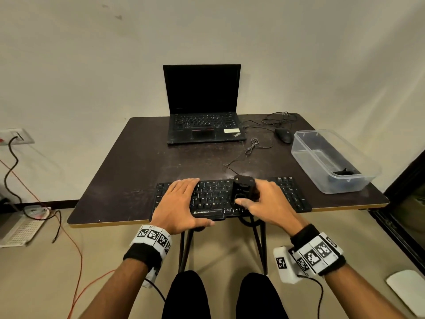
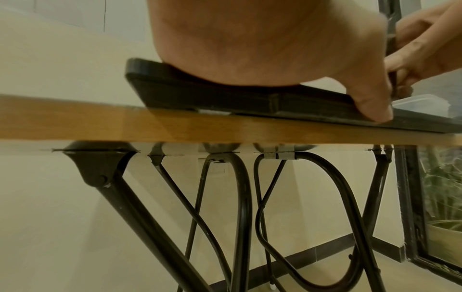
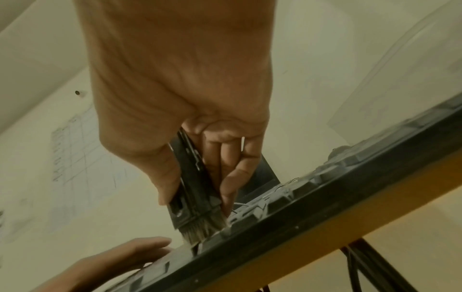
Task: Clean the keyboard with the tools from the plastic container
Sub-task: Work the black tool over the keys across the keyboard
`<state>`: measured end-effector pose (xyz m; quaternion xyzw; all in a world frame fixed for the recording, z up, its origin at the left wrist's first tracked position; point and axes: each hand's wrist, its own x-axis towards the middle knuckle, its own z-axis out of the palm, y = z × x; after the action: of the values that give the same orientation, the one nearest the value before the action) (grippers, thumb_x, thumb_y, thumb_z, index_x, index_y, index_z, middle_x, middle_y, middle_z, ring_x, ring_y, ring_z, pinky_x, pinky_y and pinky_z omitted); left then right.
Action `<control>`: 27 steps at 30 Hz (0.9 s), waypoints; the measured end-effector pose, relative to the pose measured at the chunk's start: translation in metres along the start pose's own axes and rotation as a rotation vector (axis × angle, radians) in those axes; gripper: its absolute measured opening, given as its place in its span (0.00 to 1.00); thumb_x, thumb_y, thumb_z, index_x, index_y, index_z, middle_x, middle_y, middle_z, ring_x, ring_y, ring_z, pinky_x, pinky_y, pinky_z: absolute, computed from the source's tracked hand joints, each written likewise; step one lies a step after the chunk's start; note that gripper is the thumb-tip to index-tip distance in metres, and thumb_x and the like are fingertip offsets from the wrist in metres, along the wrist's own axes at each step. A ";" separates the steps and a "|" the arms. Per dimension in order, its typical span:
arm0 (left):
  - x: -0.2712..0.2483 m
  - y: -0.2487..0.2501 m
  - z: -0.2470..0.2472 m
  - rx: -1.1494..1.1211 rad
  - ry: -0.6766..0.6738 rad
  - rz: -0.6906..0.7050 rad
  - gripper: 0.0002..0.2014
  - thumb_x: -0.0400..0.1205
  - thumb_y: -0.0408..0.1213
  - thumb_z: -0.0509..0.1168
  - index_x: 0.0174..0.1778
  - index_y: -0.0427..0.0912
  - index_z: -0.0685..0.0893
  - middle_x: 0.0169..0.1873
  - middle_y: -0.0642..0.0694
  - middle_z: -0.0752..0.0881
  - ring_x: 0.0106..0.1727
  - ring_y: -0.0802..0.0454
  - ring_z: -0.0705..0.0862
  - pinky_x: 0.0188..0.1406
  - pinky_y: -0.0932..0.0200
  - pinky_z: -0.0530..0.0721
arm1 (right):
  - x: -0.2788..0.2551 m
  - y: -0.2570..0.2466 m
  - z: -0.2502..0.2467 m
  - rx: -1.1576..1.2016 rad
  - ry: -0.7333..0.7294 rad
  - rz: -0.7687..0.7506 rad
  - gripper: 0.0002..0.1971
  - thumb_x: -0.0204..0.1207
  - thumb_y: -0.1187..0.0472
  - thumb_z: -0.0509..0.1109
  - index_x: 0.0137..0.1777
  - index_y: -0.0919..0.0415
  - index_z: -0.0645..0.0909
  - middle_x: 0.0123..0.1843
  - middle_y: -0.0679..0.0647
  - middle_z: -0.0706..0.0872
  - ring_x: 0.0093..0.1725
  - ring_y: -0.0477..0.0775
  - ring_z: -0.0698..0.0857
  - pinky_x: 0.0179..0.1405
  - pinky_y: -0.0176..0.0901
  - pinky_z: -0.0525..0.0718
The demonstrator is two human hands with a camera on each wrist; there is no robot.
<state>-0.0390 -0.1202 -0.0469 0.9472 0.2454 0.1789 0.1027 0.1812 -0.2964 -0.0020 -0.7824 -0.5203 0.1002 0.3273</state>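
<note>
Left hand (image 1: pixel 181 203) lies flat on the keyboard (image 1: pixel 213 199), lower centre; right hand (image 1: pixel 269 203) grips the brush (image 3: pixel 197 199), bristles touching keys.

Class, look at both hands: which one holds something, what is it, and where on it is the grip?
The right hand holds a black brush, its grip on the handle just above the bristles. The left hand holds nothing; it lies flat on the keyboard.

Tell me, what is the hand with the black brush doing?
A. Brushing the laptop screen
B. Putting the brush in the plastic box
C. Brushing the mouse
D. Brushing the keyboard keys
D: the right hand grips the black brush with its bristles down on the keyboard keys.
</note>
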 end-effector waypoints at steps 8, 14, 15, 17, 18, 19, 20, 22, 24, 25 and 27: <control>0.002 -0.002 0.003 0.002 0.008 0.016 0.64 0.61 0.86 0.68 0.85 0.45 0.67 0.80 0.52 0.74 0.81 0.53 0.70 0.89 0.48 0.58 | -0.013 -0.001 0.005 0.152 0.090 0.028 0.15 0.73 0.40 0.82 0.53 0.47 0.93 0.43 0.39 0.95 0.44 0.38 0.92 0.51 0.48 0.91; 0.001 -0.001 0.003 0.005 0.004 0.010 0.63 0.61 0.86 0.67 0.85 0.46 0.67 0.80 0.53 0.74 0.81 0.53 0.71 0.89 0.46 0.58 | -0.006 -0.003 0.011 0.039 0.160 -0.054 0.17 0.74 0.46 0.82 0.60 0.52 0.91 0.48 0.44 0.96 0.49 0.48 0.93 0.53 0.48 0.91; 0.001 -0.001 0.003 0.004 0.002 0.007 0.63 0.61 0.86 0.67 0.85 0.46 0.67 0.80 0.53 0.74 0.81 0.53 0.71 0.89 0.46 0.58 | -0.003 -0.003 0.010 0.018 0.158 -0.065 0.17 0.74 0.48 0.82 0.61 0.52 0.90 0.49 0.46 0.96 0.50 0.50 0.94 0.53 0.49 0.91; 0.001 -0.002 0.002 0.004 -0.007 0.004 0.64 0.60 0.87 0.67 0.85 0.46 0.67 0.80 0.52 0.74 0.81 0.52 0.71 0.89 0.46 0.57 | 0.001 -0.002 0.005 -0.025 0.156 -0.064 0.17 0.75 0.52 0.83 0.61 0.53 0.89 0.48 0.49 0.96 0.49 0.55 0.94 0.52 0.49 0.91; 0.001 -0.002 0.003 0.003 -0.010 0.003 0.64 0.60 0.87 0.66 0.85 0.46 0.67 0.80 0.52 0.74 0.81 0.52 0.70 0.89 0.46 0.57 | 0.002 -0.001 0.003 -0.033 0.139 -0.061 0.16 0.75 0.53 0.83 0.61 0.53 0.89 0.48 0.49 0.96 0.49 0.55 0.93 0.51 0.48 0.90; 0.001 -0.003 0.003 0.002 -0.007 0.003 0.65 0.60 0.88 0.65 0.85 0.46 0.67 0.80 0.52 0.74 0.81 0.52 0.70 0.90 0.46 0.57 | 0.002 0.001 0.000 -0.032 0.110 -0.067 0.17 0.74 0.53 0.84 0.62 0.53 0.89 0.49 0.48 0.96 0.49 0.54 0.93 0.51 0.46 0.89; 0.001 -0.003 0.004 0.002 -0.002 0.004 0.65 0.60 0.88 0.64 0.86 0.46 0.67 0.80 0.52 0.74 0.82 0.52 0.70 0.89 0.45 0.57 | 0.001 0.002 -0.001 -0.032 0.073 -0.081 0.17 0.74 0.53 0.84 0.62 0.51 0.89 0.49 0.46 0.95 0.50 0.52 0.93 0.50 0.43 0.87; 0.001 -0.003 0.004 0.007 -0.002 0.011 0.65 0.60 0.89 0.64 0.85 0.46 0.67 0.80 0.52 0.74 0.82 0.52 0.71 0.89 0.45 0.58 | -0.001 0.004 -0.005 -0.025 0.011 -0.105 0.16 0.74 0.54 0.84 0.61 0.50 0.89 0.49 0.42 0.95 0.50 0.49 0.92 0.50 0.41 0.85; 0.001 -0.004 0.003 0.007 -0.003 0.012 0.65 0.60 0.89 0.63 0.85 0.46 0.67 0.80 0.52 0.74 0.81 0.52 0.71 0.89 0.45 0.58 | 0.001 0.009 -0.011 -0.007 0.055 -0.072 0.16 0.75 0.54 0.84 0.62 0.51 0.89 0.50 0.45 0.95 0.51 0.50 0.92 0.54 0.45 0.89; 0.001 -0.003 0.003 0.005 -0.003 0.013 0.65 0.60 0.89 0.63 0.85 0.46 0.67 0.80 0.53 0.74 0.81 0.52 0.71 0.89 0.45 0.58 | 0.001 0.012 -0.013 0.004 0.099 -0.053 0.15 0.75 0.55 0.84 0.60 0.51 0.89 0.49 0.46 0.96 0.50 0.51 0.93 0.55 0.47 0.90; 0.001 -0.003 0.003 0.001 0.005 0.018 0.64 0.60 0.88 0.64 0.84 0.46 0.68 0.79 0.52 0.75 0.80 0.52 0.71 0.89 0.47 0.57 | -0.002 0.015 -0.014 0.028 0.095 -0.060 0.14 0.74 0.54 0.84 0.57 0.50 0.89 0.48 0.45 0.95 0.49 0.50 0.93 0.54 0.50 0.91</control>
<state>-0.0386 -0.1180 -0.0503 0.9491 0.2370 0.1820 0.0998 0.1989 -0.3076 -0.0010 -0.7656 -0.5261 0.0605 0.3653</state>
